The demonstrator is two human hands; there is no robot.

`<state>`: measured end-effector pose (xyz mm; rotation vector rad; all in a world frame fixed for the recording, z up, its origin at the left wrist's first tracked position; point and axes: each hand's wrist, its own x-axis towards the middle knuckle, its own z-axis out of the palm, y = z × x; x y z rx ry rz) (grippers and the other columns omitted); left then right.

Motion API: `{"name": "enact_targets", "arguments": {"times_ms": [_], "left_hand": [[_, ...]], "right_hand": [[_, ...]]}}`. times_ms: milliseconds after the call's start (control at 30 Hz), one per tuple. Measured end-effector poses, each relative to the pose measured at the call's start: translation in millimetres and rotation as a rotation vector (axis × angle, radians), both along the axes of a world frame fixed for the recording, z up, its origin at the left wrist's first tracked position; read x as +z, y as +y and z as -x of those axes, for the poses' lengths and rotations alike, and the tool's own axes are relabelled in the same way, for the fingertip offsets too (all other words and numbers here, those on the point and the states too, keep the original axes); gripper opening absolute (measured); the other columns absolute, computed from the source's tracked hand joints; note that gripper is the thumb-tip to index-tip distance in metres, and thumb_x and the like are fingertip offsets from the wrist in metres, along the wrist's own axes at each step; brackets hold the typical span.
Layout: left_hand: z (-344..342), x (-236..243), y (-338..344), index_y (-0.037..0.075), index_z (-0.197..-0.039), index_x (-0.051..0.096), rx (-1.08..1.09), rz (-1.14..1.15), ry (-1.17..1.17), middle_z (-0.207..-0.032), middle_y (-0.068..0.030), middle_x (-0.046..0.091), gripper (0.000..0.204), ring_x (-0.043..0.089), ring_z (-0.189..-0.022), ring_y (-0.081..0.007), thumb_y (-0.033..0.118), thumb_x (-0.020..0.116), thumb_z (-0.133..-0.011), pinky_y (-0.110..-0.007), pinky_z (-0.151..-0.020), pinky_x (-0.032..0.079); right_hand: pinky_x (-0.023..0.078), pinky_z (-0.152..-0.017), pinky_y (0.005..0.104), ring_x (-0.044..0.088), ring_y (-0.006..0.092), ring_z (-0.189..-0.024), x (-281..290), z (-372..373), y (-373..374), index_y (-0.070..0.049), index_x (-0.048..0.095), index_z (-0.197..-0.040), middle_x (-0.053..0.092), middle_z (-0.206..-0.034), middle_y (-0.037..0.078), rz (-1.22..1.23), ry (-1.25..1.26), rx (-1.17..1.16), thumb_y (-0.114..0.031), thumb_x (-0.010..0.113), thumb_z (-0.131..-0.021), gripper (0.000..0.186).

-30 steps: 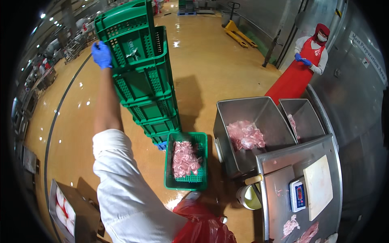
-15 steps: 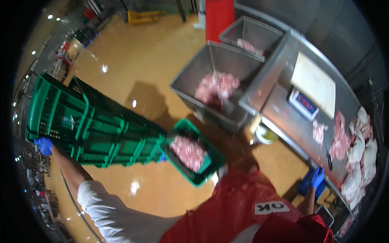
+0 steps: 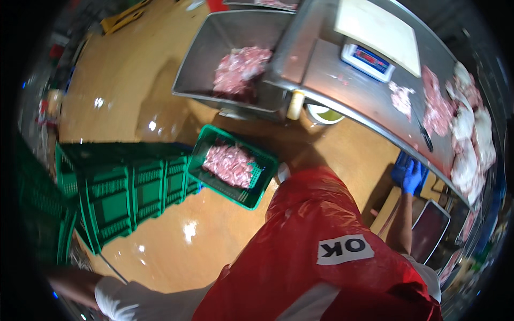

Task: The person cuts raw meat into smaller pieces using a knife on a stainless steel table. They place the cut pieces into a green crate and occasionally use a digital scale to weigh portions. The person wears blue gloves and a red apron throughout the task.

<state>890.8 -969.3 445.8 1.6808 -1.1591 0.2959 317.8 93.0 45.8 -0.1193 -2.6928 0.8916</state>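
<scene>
My left forearm point(image 3: 75, 286) reaches into the dark left rim, its hand out of view, beside a separated green crate point(image 3: 43, 208). A stack of green crates point(image 3: 107, 203) stands next to that crate. A lower green crate point(image 3: 257, 192) on the floor holds pink meat pieces point(image 3: 227, 166). My gloved right hand point(image 3: 411, 176) hangs open below the edge of the steel table point(image 3: 364, 101), in front of a blue bin point(image 3: 400, 166). On the table are a white board point(image 3: 375, 29), a scale point(image 3: 367, 63), a dark-handled knife point(image 3: 428, 140) and meat point(image 3: 436, 107).
A steel tub point(image 3: 193, 69) with meat stands beside the table, with a second tub point(image 3: 233, 5) behind it. A bucket point(image 3: 326, 115) sits under the table edge. A yellow pallet jack point(image 3: 118, 18) stands at the back. Pale carcass pieces point(image 3: 482, 134) line the table's right.
The view has tilted downward. My left hand has moved down and left out of view, and the top crate now sits apart from the stack. My right arm has come into view.
</scene>
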Motion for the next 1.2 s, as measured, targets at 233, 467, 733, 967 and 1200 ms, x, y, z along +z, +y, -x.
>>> {"name": "enact_targets", "arguments": {"times_ms": [233, 467, 733, 967, 1200], "left_hand": [[123.6, -39.8, 66.4, 0.005, -0.084, 0.057, -0.415, -0.059, -0.149, -0.081, -0.0073, 0.055, 0.031, 0.052, -0.077, -0.0248, 0.035, 0.05, -0.089, -0.04, -0.066, 0.042], [291.1, -48.0, 253.0, 0.008, -0.077, 0.052, -0.972, -0.057, -0.263, -0.077, -0.0022, 0.049, 0.024, 0.047, -0.073, -0.0188, 0.028, 0.05, -0.089, -0.036, -0.061, 0.038], [437.5, -90.1, 598.6, 0.011, -0.069, 0.047, -1.714, -0.205, -0.33, -0.072, 0.0036, 0.042, 0.022, 0.04, -0.068, -0.012, 0.02, 0.051, -0.089, -0.032, -0.056, 0.033], [477.2, -274.3, 945.7, 0.006, -0.063, 0.047, -2.491, -0.906, -0.445, -0.061, 0.0025, 0.041, 0.028, 0.039, -0.056, -0.0118, 0.021, 0.056, -0.085, -0.033, -0.049, 0.031], [523.8, -437.9, 1122.7, 0.004, -0.068, 0.051, -3.286, -0.44, -0.615, -0.065, -0.0148, 0.049, 0.028, 0.053, -0.061, -0.0334, 0.029, 0.064, -0.071, -0.041, -0.052, 0.035]], "right_hand": [[0.052, -0.077, 0.0371, 0.067, 0.0258, -0.083, -22.5, -34.5, 1.0, -0.003, 0.065, -0.106, 0.069, -0.092, 0.018, 0.127, -0.013, -0.095, -0.016, 0.056, -0.096, 0.019], [0.052, -0.077, 0.0437, 0.064, 0.0412, -0.094, -60.3, -72.9, 39.1, -0.006, 0.062, -0.107, 0.067, -0.098, 0.022, 0.359, -0.09, -0.043, -0.019, 0.056, -0.096, 0.018], [0.051, -0.072, 0.0363, 0.063, 0.0288, -0.076, -37.0, -131.2, 171.1, -0.005, 0.06, -0.113, 0.066, -0.088, 0.016, 0.707, -0.083, -0.02, -0.024, 0.056, -0.098, 0.024], [0.038, -0.101, 0.0475, 0.051, 0.0368, -0.119, 69.6, -161.5, 307.8, -0.013, 0.052, -0.132, 0.055, -0.128, 0.016, 0.352, 0.037, 0.067, -0.033, 0.072, -0.081, 0.058], [0.04, -0.099, 0.05, 0.056, 0.0333, -0.112, 42.5, -175.1, 380.0, -0.015, 0.06, -0.12, 0.061, -0.11, 0.013, -0.165, -0.353, 0.495, -0.039, 0.083, -0.056, 0.072]]}}
